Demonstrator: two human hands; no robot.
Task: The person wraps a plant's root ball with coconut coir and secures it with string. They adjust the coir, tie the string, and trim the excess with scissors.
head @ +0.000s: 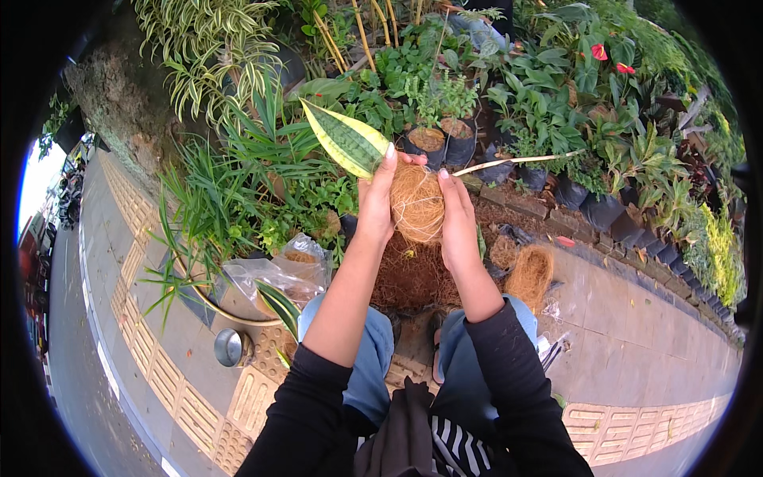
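Observation:
Between my two palms sits a round ball of brown coconut fibre [418, 206], wound with thin white string. My left hand [377, 200] grips its left side, thumb upward. My right hand [458, 211] presses on the opposite side with the fingertips near the top. A snake plant leaf [346, 138], green with yellow margins, sticks out from the ball's upper left. A thin pale stem or leaf edge [515, 161] extends to the right from behind my right fingertips. Below the ball, dark brown soil with fibres [408, 277] lies between my knees, partly hidden by my arms.
To the right lie a pad of coconut fibre [530, 275] and a tangle of white string [553, 309]. At left are clear plastic bags [280, 271], a metal can [231, 347] and another variegated leaf [280, 307]. Potted plants in black bags [599, 210] line the brick edging.

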